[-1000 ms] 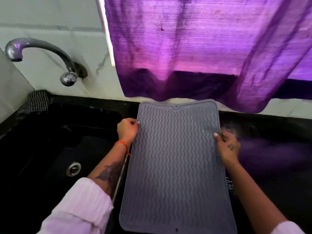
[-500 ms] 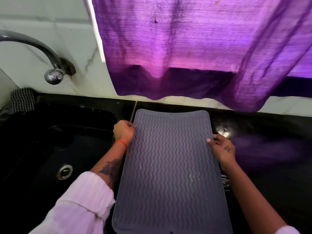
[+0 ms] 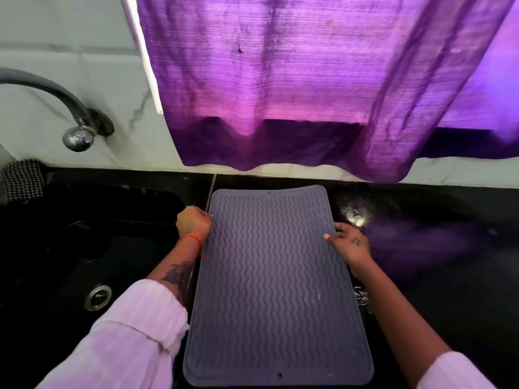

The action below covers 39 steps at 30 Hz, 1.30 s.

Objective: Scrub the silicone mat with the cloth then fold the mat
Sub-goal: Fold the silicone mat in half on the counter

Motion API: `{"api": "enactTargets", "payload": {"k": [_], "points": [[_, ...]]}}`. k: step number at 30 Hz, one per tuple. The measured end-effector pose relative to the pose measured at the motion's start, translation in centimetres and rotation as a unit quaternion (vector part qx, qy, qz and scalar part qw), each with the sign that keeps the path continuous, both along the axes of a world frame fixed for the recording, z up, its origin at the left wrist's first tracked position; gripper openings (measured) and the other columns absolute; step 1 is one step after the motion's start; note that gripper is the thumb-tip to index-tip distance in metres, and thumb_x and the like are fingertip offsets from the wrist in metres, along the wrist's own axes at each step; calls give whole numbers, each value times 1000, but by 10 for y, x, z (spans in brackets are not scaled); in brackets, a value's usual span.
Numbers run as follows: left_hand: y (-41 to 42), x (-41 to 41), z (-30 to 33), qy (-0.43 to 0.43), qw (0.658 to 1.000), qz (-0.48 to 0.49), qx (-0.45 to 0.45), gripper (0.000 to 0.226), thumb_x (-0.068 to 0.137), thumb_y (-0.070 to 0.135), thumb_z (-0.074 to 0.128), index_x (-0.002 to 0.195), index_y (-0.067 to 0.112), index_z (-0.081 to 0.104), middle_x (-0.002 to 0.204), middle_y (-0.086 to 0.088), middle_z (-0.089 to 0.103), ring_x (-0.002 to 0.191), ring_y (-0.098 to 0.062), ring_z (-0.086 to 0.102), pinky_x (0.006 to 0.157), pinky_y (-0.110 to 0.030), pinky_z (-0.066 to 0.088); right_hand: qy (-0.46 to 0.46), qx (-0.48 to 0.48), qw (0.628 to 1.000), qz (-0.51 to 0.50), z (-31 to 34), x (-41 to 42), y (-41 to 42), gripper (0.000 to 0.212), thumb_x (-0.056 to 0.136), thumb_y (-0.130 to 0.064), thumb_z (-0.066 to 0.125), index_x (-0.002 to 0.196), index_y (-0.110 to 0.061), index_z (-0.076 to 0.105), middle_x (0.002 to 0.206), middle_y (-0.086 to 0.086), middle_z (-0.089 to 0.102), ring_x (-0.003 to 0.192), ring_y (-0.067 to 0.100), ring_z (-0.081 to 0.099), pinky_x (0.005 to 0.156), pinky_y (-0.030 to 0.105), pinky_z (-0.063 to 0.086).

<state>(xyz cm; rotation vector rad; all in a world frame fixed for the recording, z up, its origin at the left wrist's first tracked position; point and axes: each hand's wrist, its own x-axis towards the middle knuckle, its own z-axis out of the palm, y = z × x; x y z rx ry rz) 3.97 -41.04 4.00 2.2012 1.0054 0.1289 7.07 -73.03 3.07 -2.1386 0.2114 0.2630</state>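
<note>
The grey silicone mat [image 3: 276,284] lies flat and unfolded on the black desk [image 3: 435,276], its long side running away from the person, its wavy ribbed face up and its far edge stopping short of the wall below the purple curtain [image 3: 295,88]. The left hand [image 3: 193,223] is curled closed on the mat's left edge, towards the far end, with an orange thread around the wrist and a tattoo on the forearm above a pale pink sleeve [image 3: 134,332]. The right hand [image 3: 349,242] pinches the right edge at about the same level, thumb lying on top of the ribs and the fingers [image 3: 341,226] running along the outer side of the edge (how far they tuck beneath the mat cannot be told). The mat's left edge lies just beside the black sink [image 3: 92,248], whose metal drain [image 3: 98,297] shows in the basin. A curved metal tap [image 3: 67,108] comes out of the pale wall above the sink, and a black-and-white checked cloth [image 3: 24,179] sits at the sink's far left corner, well apart from both hands. A bright wet patch [image 3: 355,216] glints on the desk just beyond the right hand.
</note>
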Motion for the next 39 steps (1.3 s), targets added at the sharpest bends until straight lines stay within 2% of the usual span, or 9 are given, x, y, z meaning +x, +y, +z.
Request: {"api": "enactTargets", "payload": {"k": [7, 11, 14, 18, 23, 30, 34, 37, 39], "points": [[-4, -24, 7, 68, 993, -90, 26, 24, 90, 20, 54, 103, 3, 65, 109, -19, 64, 101, -35, 61, 82, -35, 48, 22, -18, 999, 14, 11, -55, -15, 46, 85, -20, 66, 129, -16, 54, 112, 8, 66, 94, 21, 62, 80, 30, 49], [-13, -57, 8, 98, 981, -168, 23, 33, 85, 25, 57, 115, 11, 53, 115, -15, 61, 102, -32, 60, 84, -35, 49, 46, -3, 999, 27, 12, -96, -26, 58, 81, -23, 70, 134, -23, 48, 113, 7, 64, 101, 25, 62, 91, 44, 49], [-20, -82, 12, 127, 970, -205, -16, 53, 83, 24, 59, 132, 15, 41, 122, -13, 58, 105, -31, 59, 83, -36, 52, 65, -14, 996, 60, 12, -118, -34, 70, 76, -20, 73, 137, -28, 41, 117, 5, 62, 105, 25, 60, 93, 44, 48], [-25, -113, 15, 127, 964, -201, -119, 62, 82, 16, 60, 138, 21, 34, 111, -5, 52, 96, -24, 55, 58, -30, 51, 56, 53, 996, 46, 19, -132, -38, 64, 77, -8, 70, 133, -26, 45, 111, 3, 63, 101, 22, 61, 91, 43, 50], [-24, -131, 14, 23, 965, -123, -232, 42, 87, 12, 64, 125, 13, 47, 110, -9, 56, 89, -20, 56, 70, -33, 49, 31, 135, 990, 37, 42, -128, -31, 54, 81, -1, 66, 130, -16, 49, 106, 9, 65, 96, 25, 64, 85, 41, 53], [-12, -133, 18, -9, 984, -83, -160, 29, 82, 16, 71, 109, 9, 62, 96, -9, 64, 88, -24, 61, 72, -31, 50, 33, 189, 981, 18, 50, -131, -29, 43, 83, 5, 63, 122, -8, 54, 100, 9, 68, 92, 24, 66, 85, 41, 53], [-12, -141, 11, 7, 992, -66, -107, 21, 81, 23, 73, 97, 13, 64, 97, -10, 68, 90, -25, 64, 79, -34, 53, 54, 183, 982, 7, 41, -146, -29, 49, 83, 6, 62, 129, -6, 49, 107, 13, 65, 93, 25, 64, 82, 36, 52], [-20, -150, 5, 33, 994, -68, -75, 17, 83, 23, 70, 93, 12, 63, 92, -9, 65, 81, -23, 61, 67, -30, 51, 70, 159, 985, -4, 32, -152, -31, 55, 82, 7, 62, 133, -4, 45, 107, 11, 62, 92, 23, 60, 79, 33, 49], [-24, -155, 1, 51, 995, -77, -43, 16, 85, 23, 68, 93, 12, 61, 95, -9, 64, 87, -25, 61, 71, -29, 49, 83, 146, 986, -6, 26, -155, -33, 56, 82, 7, 62, 135, -4, 44, 105, 9, 60, 93, 23, 58, 79, 33, 48]]}}
